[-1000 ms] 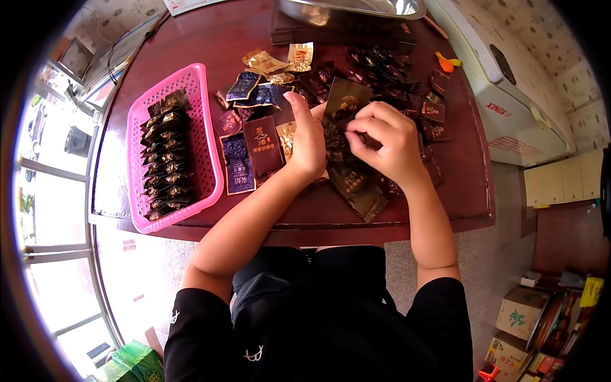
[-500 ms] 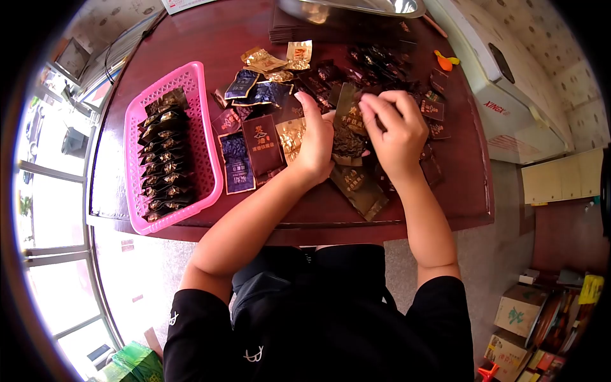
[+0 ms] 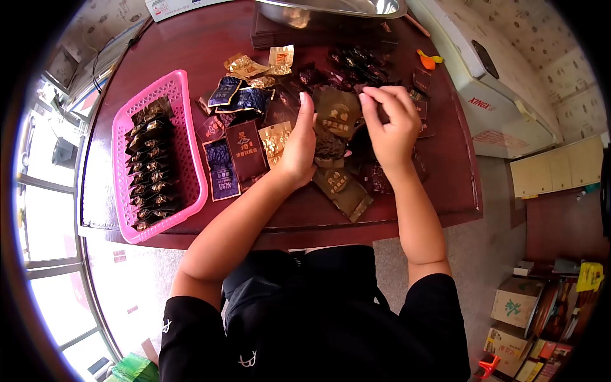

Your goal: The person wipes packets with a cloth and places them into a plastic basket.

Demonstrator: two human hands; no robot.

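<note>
A brown foil tea packet (image 3: pixel 337 114) with gold print and a see-through lower part showing dark leaves stands between my hands. My left hand (image 3: pixel 300 149) is closed on its left side, thumb up and fingers mostly hidden behind it. My right hand (image 3: pixel 393 124) pinches at the packet's upper right corner with thumb and forefinger. Below them, another brown packet (image 3: pixel 344 193) lies flat on the table. Beside my left hand are a gold packet (image 3: pixel 275 141), a maroon packet (image 3: pixel 245 151) and a dark blue packet (image 3: pixel 221 170).
On the left of the red wooden table (image 3: pixel 261 223) sits a pink basket (image 3: pixel 193 159) with a row of dark packets (image 3: pixel 153 169). More small packets (image 3: pixel 363 63) are heaped behind my hands. A metal basin (image 3: pixel 331 14) stands at the back, a white appliance (image 3: pixel 490 105) at right.
The view has shifted, so the table appears further left. The packet's top has tilted and looks broader, while my right fingertips stay near its upper right edge.
</note>
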